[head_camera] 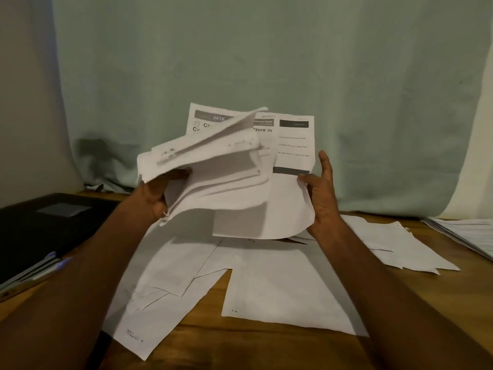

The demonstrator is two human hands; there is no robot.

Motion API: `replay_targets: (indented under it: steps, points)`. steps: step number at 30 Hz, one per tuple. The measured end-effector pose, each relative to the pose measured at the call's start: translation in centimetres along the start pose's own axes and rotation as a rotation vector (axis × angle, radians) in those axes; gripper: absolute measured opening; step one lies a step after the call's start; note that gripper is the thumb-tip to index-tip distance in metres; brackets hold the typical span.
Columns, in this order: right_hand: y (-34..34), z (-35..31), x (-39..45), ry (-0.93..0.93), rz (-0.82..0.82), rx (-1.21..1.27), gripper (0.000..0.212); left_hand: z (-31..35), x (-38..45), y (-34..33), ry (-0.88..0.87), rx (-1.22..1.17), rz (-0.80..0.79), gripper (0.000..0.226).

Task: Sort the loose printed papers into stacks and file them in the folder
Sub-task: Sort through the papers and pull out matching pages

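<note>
L hand [157, 194] grips floppy printed bundle [213, 166] above table | R hand [321, 193] pinches sheet [290, 198] edge, index finger straight | black folder [48, 225] closed, left | loose papers [280, 287] flat on wood table [240, 351]

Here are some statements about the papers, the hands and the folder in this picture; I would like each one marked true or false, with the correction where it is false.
1. The left hand grips a bundle of papers raised above the table. True.
2. The right hand rests flat on the table. False: it is raised and holds the edge of a printed sheet.
3. The black folder lies at the left side of the table. True.
4. The table holds no loose sheets. False: several loose sheets lie spread on it.
5. The black folder stands open with papers inside. False: it lies closed.
</note>
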State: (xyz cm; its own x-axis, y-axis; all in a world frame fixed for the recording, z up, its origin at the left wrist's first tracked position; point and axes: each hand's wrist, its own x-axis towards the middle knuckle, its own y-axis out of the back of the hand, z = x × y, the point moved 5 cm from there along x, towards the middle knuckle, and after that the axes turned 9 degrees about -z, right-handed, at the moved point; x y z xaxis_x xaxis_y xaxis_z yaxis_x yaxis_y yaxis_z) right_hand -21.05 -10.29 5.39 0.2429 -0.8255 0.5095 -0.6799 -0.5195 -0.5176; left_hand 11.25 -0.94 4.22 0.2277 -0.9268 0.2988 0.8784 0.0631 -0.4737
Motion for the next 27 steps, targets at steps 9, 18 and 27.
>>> replay_targets:
  steps: [9,18,27]
  points:
    - [-1.6,3.2,-1.1,-0.257,-0.093,0.015,0.045,-1.2,-1.7,-1.4,0.143,0.28,0.123,0.034]
    - [-2.8,3.9,-1.5,-0.274,-0.181,-0.234,0.048,-0.4,-2.0,-4.3,-0.067,0.55,-0.101,0.052]
    - [-4.2,0.9,-1.4,-0.063,-0.173,-0.43,0.04,1.2,-3.4,-7.3,-0.277,0.517,-0.133,0.041]
